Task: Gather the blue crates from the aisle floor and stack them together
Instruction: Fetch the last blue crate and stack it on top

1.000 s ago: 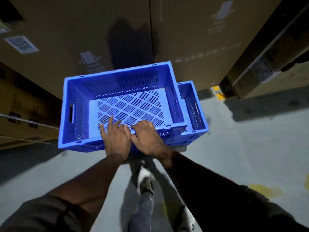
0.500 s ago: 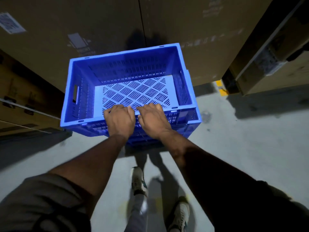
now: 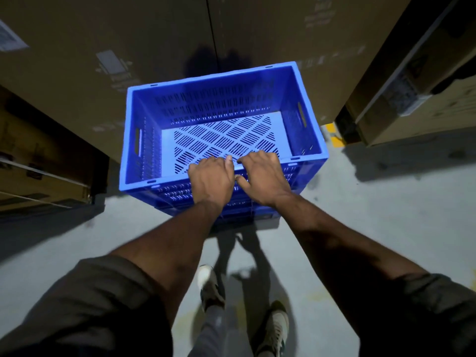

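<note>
A blue perforated crate [image 3: 221, 104] sits squarely on top of another blue crate, of which only the near wall [image 3: 231, 212] shows beneath it. The stack stands on the grey aisle floor against tall cardboard boxes. My left hand [image 3: 210, 177] and my right hand [image 3: 262, 176] lie side by side over the near rim of the top crate, fingers curled over its edge into the inside. The top crate is empty, with a slotted floor and handle holes in both end walls.
Large cardboard boxes [image 3: 128, 47] rise directly behind the stack. More cartons [image 3: 412, 94] stand at the right and strapped ones [image 3: 38, 163] at the left. My feet [image 3: 211, 289] are on the concrete floor [image 3: 386, 215] just behind the crates. A yellow floor mark [image 3: 334, 135] lies right of the stack.
The top crate slid right over the lower crate until it covered it; the lower crate's right end no longer sticks out. Both hands stayed on the near rim.
</note>
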Demonstrator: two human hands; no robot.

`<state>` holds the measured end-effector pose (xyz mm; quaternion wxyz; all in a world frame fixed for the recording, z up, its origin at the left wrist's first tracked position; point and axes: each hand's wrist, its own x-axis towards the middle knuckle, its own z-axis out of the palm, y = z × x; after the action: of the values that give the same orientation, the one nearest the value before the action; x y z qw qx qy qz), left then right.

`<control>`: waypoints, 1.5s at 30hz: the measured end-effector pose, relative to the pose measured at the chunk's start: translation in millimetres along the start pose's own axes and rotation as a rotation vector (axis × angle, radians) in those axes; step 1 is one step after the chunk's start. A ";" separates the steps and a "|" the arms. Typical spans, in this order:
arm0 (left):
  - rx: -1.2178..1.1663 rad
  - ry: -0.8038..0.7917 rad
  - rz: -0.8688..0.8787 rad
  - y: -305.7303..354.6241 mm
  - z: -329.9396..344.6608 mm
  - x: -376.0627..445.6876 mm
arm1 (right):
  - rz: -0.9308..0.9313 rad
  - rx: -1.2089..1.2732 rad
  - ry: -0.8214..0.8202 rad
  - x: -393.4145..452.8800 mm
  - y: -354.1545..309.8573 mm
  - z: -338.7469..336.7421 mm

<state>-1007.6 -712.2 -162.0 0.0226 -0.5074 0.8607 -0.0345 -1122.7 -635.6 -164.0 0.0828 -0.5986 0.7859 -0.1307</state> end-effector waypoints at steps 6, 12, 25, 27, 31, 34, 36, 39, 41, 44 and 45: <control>-0.047 -0.043 0.037 -6.9 -1.9 -6.2 | -0.033 -0.078 -0.009 0.2 -1.7 -0.7; -0.049 -0.090 0.054 -6.5 -3.8 -9.8 | -0.059 -0.089 -0.044 -2.0 0.4 -3.6; -0.161 -0.112 0.047 -84.2 6.8 14.8 | 0.192 -0.159 -0.216 30.5 -36.0 -5.4; -0.103 -0.031 0.128 -87.5 8.9 13.6 | 0.162 -0.232 -0.167 31.9 -36.7 2.9; -0.060 0.094 0.163 -86.4 16.7 16.0 | 0.160 -0.316 -0.052 32.7 -32.8 16.3; -0.087 0.106 0.149 -86.2 19.2 19.5 | 0.183 -0.308 -0.094 42.8 -34.5 18.7; -0.098 0.106 0.164 -87.4 21.9 19.5 | 0.183 -0.308 -0.081 43.0 -33.6 20.7; -0.145 0.031 0.158 -90.6 16.2 29.7 | 0.195 -0.256 -0.120 52.1 -34.4 14.1; -0.141 -0.034 0.190 -92.9 16.2 28.3 | 0.187 -0.245 -0.150 51.1 -36.7 13.3; -0.190 -0.143 0.201 -110.2 15.6 26.0 | 0.252 -0.241 -0.180 34.8 -22.7 6.4; -0.195 -0.133 0.152 -118.6 14.9 25.1 | 0.287 -0.257 -0.168 29.4 -15.2 2.9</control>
<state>-915.2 -792.0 -167.2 0.0329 -0.4415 0.8926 0.0847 -1115.9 -667.9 -161.4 0.0886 -0.4948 0.8638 0.0342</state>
